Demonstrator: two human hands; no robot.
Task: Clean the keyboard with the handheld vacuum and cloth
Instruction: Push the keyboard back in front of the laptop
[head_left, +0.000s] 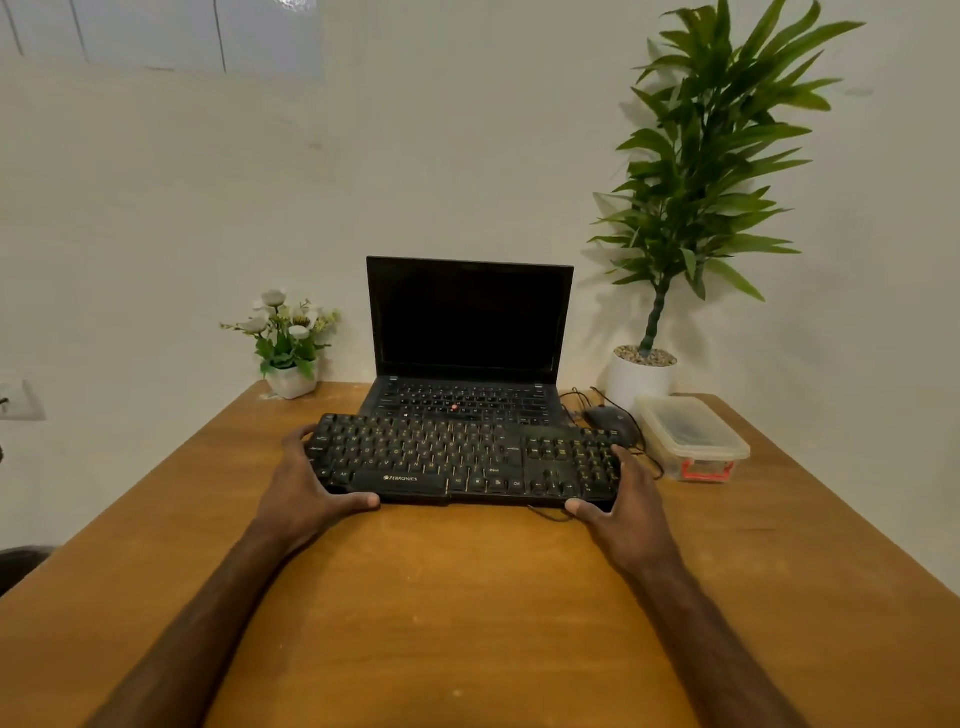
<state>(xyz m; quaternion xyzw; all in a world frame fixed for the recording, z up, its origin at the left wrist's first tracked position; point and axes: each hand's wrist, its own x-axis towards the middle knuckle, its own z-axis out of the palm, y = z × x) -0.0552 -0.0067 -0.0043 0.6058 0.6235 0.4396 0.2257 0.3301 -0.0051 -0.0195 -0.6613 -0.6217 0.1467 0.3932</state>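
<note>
A black Zebronics keyboard (457, 460) lies across the middle of the wooden table (457, 597), its back edge overlapping the front of an open laptop (467, 358). My left hand (306, 488) grips the keyboard's left end, thumb along the front edge and fingers curled round the far corner. My right hand (623, 499) grips the right end the same way, thumb on the front edge. No vacuum or cloth shows in this view.
A black mouse (609, 418) with its cable sits right of the laptop. A clear lidded plastic box (693, 434) stands at the right. A tall potted plant (644, 374) is at the back right, a small flower pot (291, 376) at the back left.
</note>
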